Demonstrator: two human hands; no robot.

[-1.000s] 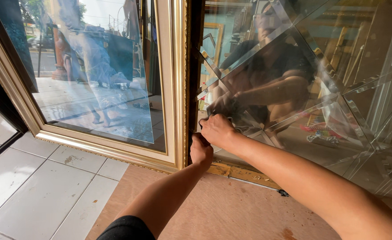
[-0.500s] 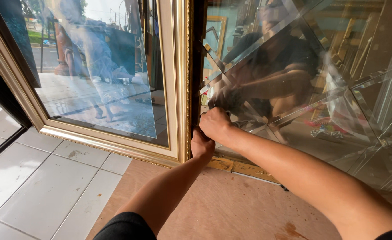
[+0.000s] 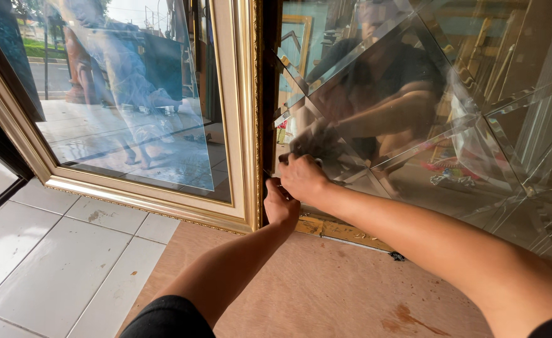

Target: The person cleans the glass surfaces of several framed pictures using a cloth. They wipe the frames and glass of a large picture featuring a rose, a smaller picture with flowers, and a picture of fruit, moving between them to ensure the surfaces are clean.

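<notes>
Pinched at its lower-left corner by the left hand [image 3: 281,203] and right hand [image 3: 302,177], a clear film [image 3: 413,125] is held against one bevelled mirror [image 3: 526,94]; one gold-framed mirror [image 3: 241,125] stands at nine o'clock.

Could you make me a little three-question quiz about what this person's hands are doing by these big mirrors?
1. True or false: both hands are at the lower left corner of the bevelled mirror.
2. What stands just left of the hands? A) a gold-framed mirror B) a wooden door C) a metal ladder
3. Fill in: under the arms lies a brown ___ sheet, with white tiles to its left.

Key:
1. True. The left hand and right hand meet there, close together. Whether they pinch anything cannot be told.
2. A, the gold-framed mirror.
3. Board: the brown board sheet beside the white tiles.
</notes>
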